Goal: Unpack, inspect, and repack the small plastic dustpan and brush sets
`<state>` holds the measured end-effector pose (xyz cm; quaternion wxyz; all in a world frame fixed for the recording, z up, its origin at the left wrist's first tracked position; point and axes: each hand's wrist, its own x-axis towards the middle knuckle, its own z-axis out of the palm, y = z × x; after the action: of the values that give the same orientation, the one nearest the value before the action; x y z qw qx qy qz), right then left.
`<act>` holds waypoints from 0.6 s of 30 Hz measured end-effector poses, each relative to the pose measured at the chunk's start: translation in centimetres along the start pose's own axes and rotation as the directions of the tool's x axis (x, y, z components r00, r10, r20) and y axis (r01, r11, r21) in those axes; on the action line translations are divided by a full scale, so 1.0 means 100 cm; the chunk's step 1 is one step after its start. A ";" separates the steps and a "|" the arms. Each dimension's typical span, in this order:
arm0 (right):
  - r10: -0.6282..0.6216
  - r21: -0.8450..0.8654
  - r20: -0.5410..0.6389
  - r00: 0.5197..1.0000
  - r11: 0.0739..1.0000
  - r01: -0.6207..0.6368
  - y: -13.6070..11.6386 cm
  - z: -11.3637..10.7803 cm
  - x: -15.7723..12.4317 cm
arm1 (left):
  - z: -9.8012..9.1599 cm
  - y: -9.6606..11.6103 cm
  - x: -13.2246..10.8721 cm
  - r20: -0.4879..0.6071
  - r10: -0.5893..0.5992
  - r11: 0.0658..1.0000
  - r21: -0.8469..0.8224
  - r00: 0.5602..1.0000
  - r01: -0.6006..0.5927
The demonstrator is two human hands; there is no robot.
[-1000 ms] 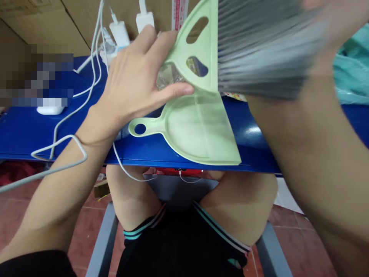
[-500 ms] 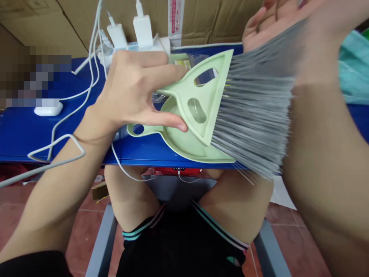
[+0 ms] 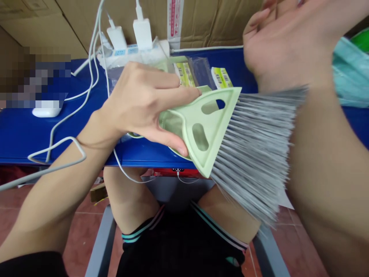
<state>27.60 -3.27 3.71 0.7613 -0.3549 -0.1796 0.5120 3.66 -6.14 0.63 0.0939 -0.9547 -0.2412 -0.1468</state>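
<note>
My left hand (image 3: 150, 102) is closed round the neck of a pale green hand brush (image 3: 188, 134), thumb below and fingers above. Its grey bristles (image 3: 256, 150) fan out to the right, with the tips against or close to my right forearm. Under the brush a matching green dustpan (image 3: 175, 150) lies on the blue table (image 3: 138, 154), mostly hidden. My right hand (image 3: 276, 46) is raised at the upper right, palm up with slightly curled fingers, and nothing shows in it. Its fingertips run out of the frame.
Behind the left hand, a white power strip (image 3: 135, 55) carries several chargers and cables. Clear plastic packaging with yellow labels (image 3: 184, 75) lies beyond the brush. A white earbud case (image 3: 46, 111) is at left, a turquoise bag (image 3: 350, 73) at right. Cardboard (image 3: 219, 23) stands along the back.
The brush has come down toward me in my left hand, its bristles sweeping lower along my right forearm. The yellow-labelled packaging is now uncovered. My right hand stays nearly in place.
</note>
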 end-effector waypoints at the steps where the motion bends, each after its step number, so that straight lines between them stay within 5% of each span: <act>1: 0.003 0.000 0.025 1.000 1.000 -0.003 0.000 0.000 -0.002 | 0.000 0.001 0.000 0.001 0.004 1.000 -0.006 1.000 -0.004; 7: 0.047 -0.104 0.203 0.978 0.994 -0.026 -0.003 0.004 -0.014 | 0.001 0.003 0.000 -0.018 -0.016 1.000 0.026 1.000 0.016; 13: 0.132 -0.178 0.286 0.949 0.981 -0.083 -0.001 0.009 -0.037 | -0.001 0.000 0.001 0.007 -0.156 0.975 0.161 0.988 0.153; 18: 0.040 -0.089 0.307 0.951 0.996 -0.013 0.015 0.012 -0.037 | -0.003 -0.001 0.002 -0.119 -0.220 0.951 0.195 0.968 0.240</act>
<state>24.33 -5.90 3.75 0.7011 -0.3051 -0.3132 0.5632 3.71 -6.06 0.95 0.1869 -0.8969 -0.3600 -0.1762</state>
